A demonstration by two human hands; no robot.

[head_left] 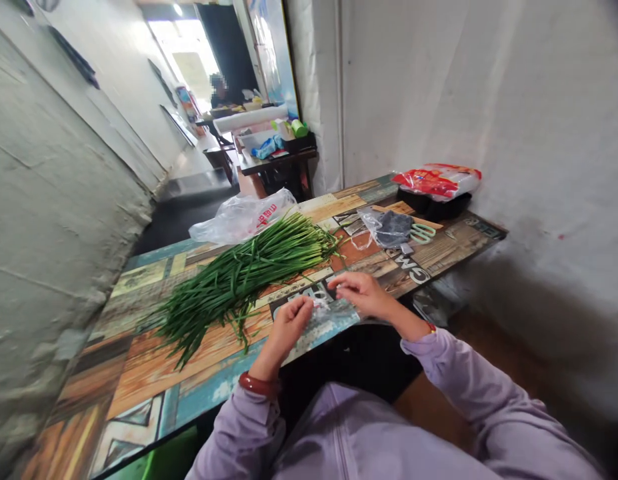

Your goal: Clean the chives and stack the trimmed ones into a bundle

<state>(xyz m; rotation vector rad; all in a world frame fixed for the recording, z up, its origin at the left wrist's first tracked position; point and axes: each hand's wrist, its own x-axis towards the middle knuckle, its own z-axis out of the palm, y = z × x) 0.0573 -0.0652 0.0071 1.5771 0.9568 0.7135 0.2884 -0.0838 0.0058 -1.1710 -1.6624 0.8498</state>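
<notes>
My left hand (289, 327) and my right hand (363, 292) both pinch a clear plastic bag (325, 313) that lies on the near edge of the patterned wooden table (153, 380). The fingers of each hand are closed on the thin film. A big bunch of green chives (243, 273) lies flat on the table just beyond and left of my hands, its cut ends toward the right. I wear a lilac jacket and a red bangle on the left wrist.
A white plastic bag with red print (241, 217) lies behind the chives. Green-handled scissors (423, 233) and a grey item in clear plastic (391, 229) lie at the right. A black tray with a red-and-white packet (437, 181) stands by the wall. A person sits far back.
</notes>
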